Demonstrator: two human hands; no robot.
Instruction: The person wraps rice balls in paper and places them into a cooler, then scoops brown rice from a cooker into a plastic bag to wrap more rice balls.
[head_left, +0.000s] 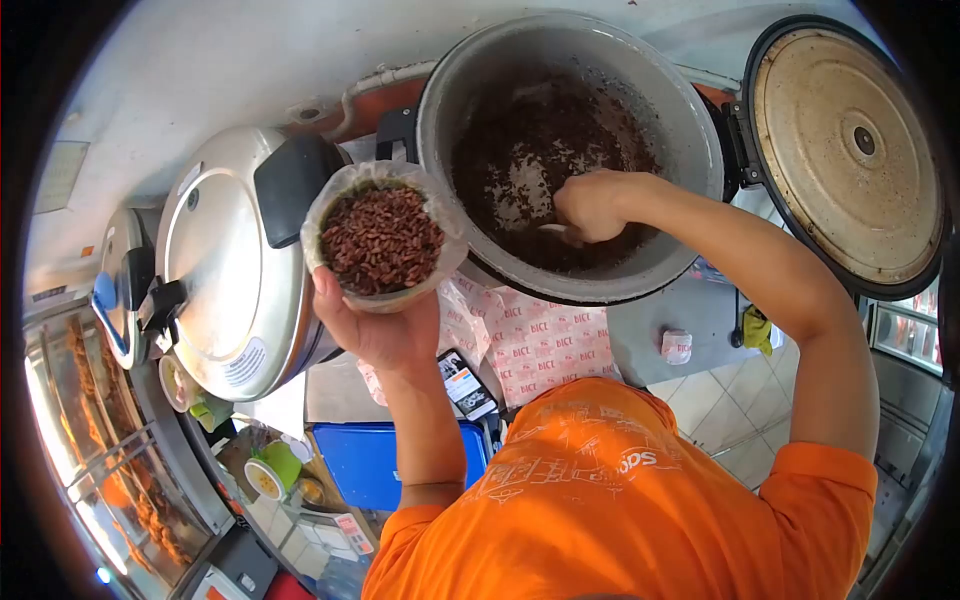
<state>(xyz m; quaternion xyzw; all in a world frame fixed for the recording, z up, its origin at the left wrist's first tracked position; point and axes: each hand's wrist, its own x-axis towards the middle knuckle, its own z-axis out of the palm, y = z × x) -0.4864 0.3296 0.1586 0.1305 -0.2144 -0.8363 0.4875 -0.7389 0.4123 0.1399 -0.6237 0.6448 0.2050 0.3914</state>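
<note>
My left hand [375,330] grips from below a round bowl lined with clear plastic [452,245], full of reddish-brown cooked rice [382,240]. It is held up beside the near left rim of a large open rice cooker [690,130]. Inside the cooker, dark rice [600,120] clings to the walls and bottom, with a pale bare patch showing. Down in the pot, my right hand [597,205] is closed, its fingers curled near the rice. A pale bit shows at the fingers, but what they hold is mostly hidden.
The cooker's hinged lid [850,140] stands open at right. Another lidded cooker [230,250] is at left. Printed paper sheets [555,340], a phone [467,385] and a small wrapped packet [676,347] lie on the counter. A blue box [360,465] is below.
</note>
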